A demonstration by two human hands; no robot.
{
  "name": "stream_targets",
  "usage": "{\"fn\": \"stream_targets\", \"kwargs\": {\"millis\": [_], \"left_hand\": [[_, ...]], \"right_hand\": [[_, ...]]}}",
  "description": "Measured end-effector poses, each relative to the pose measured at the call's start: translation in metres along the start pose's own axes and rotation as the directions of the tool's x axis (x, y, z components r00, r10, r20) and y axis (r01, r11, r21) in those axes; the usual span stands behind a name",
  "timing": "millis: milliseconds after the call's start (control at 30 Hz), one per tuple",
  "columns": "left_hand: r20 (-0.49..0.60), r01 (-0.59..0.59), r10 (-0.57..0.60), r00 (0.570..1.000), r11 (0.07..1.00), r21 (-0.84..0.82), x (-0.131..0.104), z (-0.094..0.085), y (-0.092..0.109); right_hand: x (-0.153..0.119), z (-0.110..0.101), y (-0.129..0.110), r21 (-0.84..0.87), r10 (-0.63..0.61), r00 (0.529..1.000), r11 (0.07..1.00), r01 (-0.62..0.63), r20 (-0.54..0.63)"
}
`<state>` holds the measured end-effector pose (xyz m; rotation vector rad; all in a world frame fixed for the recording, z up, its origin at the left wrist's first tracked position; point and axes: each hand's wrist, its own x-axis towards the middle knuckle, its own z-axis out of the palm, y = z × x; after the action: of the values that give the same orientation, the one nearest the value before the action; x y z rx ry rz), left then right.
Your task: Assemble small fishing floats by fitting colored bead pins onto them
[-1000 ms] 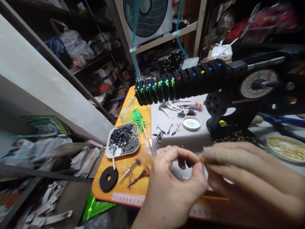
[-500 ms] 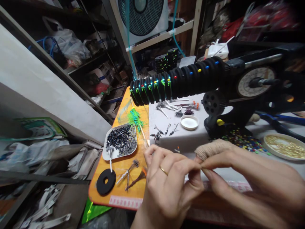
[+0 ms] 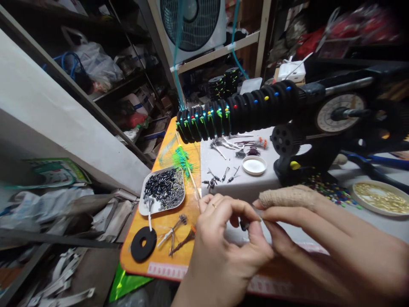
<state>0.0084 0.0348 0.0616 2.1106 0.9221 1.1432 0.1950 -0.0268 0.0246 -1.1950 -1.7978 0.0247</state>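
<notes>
left hand: your left hand (image 3: 223,251) is pinching a tiny dark piece (image 3: 243,223) between thumb and forefinger, just above the front edge of the bench (image 3: 236,183). too small to say exactly what it is.
right hand: your right hand (image 3: 319,238) is closing its thumb and forefinger tips right against the left ones, so both are gripping at the same spot. the forefinger is wearing a knitted finger cot (image 3: 287,197).
drop risk: you're holding the piece over the bench lip, so if either pinch is loosening it's probably falling to the cluttered floor and not onto the white mat.
grip risk: that fabric cot is likely dulling your feel, so you could be squeezing off-centre and flicking the piece out sideways.
elbow room: the black winder (image 3: 287,140) with its row of foam spools (image 3: 236,111) is sitting just behind your hands. lifting up fast could be knocking into it.
spill risk: the tray of black tubes (image 3: 163,190) is lying near your left wrist on the orange board (image 3: 166,247), and the dish of gold bits (image 3: 380,198) is near the right. a wide sweep is scattering either one.
loose bits: small swivels (image 3: 220,175) and coloured beads (image 3: 332,191) are lying loose on the mat, easy to be dragging off with a sleeve.
</notes>
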Motion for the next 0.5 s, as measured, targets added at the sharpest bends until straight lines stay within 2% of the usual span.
{"fn": "stream_targets", "kwargs": {"millis": [67, 133, 267, 333, 400, 500], "left_hand": [[0.046, 0.168, -0.162, 0.986, 0.966, -0.195, -0.004, 0.001, -0.003], [0.115, 0.303, -0.28, 0.953, 0.879, -0.368, -0.007, 0.001, -0.006], [0.26, 0.455, -0.374, 0.89, 0.706, -0.543, -0.006, -0.005, -0.004], [0.348, 0.543, -0.419, 0.839, 0.596, -0.592, -0.001, -0.009, 0.004], [0.411, 0.616, -0.468, 0.783, 0.487, -0.619, 0.003, -0.013, 0.013], [0.423, 0.654, -0.518, 0.743, 0.429, -0.624, 0.008, -0.015, 0.021]], "right_hand": [[0.001, -0.002, 0.001, -0.022, -0.041, 0.999, 0.999, 0.041, 0.032], [0.001, -0.004, 0.003, -0.02, -0.054, 0.996, 0.998, 0.055, 0.064], [0.004, -0.006, 0.005, -0.007, -0.122, 0.991, 0.992, 0.122, 0.061], [0.005, -0.005, 0.003, 0.008, -0.073, 0.997, 0.997, 0.073, -0.003], [0.005, -0.002, -0.001, 0.035, 0.034, 0.997, 0.999, -0.032, -0.071], [0.004, 0.004, -0.007, 0.049, 0.112, 0.987, 0.993, -0.107, -0.112]]}}
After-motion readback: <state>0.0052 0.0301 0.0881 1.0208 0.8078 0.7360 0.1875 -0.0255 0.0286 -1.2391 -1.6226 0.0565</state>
